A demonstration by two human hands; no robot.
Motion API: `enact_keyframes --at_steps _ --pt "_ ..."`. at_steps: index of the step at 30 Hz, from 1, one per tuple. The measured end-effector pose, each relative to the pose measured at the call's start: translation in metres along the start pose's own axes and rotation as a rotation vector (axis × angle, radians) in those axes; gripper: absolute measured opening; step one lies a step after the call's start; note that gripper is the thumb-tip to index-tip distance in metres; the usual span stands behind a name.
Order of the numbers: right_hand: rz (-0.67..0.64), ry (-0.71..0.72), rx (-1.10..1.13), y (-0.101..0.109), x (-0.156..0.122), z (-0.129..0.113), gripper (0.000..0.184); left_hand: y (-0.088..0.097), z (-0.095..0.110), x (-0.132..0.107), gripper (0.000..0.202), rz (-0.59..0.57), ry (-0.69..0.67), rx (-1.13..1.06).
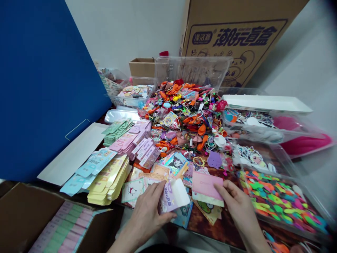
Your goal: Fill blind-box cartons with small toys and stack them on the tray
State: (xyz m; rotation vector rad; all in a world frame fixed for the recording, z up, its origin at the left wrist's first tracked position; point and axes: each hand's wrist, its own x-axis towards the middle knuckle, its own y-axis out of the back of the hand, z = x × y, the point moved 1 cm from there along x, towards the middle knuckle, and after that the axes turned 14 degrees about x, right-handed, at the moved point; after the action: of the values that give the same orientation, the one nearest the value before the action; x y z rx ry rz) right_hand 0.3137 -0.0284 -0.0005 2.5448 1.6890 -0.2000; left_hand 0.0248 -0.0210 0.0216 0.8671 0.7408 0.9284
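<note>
My left hand [147,211] is closed around a small lilac paper box [170,201] with purple lettering; its white flap [181,191] stands open toward the right. Between the thumb and fingers of my right hand [234,200] is a pink note card [206,185] with a pale lower edge. Under and around both hands lie loose printed cards, among them a blue card with a dark cartoon figure [177,161], a white-and-green card [133,189] and a yellow card with a green frog face [207,210].
A large heap of small trinkets [189,116] fills the table's middle. Flat blue [91,168], yellow [107,182], pink and green boxes are stacked at left. A clear bin of colourful pieces [281,200] stands right. A carton of packed boxes [63,225] sits lower left, a big cardboard box [237,21] behind.
</note>
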Motion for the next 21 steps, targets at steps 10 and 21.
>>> enact_keyframes --at_steps 10,21 --pt "-0.059 0.101 -0.174 -0.024 0.010 0.009 0.033 0.004 0.001 -0.005 0.090 -0.016 0.024 0.029" --pt "-0.187 0.069 -0.054 -0.031 -0.014 -0.045 0.027 0.005 -0.002 -0.004 0.074 0.007 0.015 0.049"
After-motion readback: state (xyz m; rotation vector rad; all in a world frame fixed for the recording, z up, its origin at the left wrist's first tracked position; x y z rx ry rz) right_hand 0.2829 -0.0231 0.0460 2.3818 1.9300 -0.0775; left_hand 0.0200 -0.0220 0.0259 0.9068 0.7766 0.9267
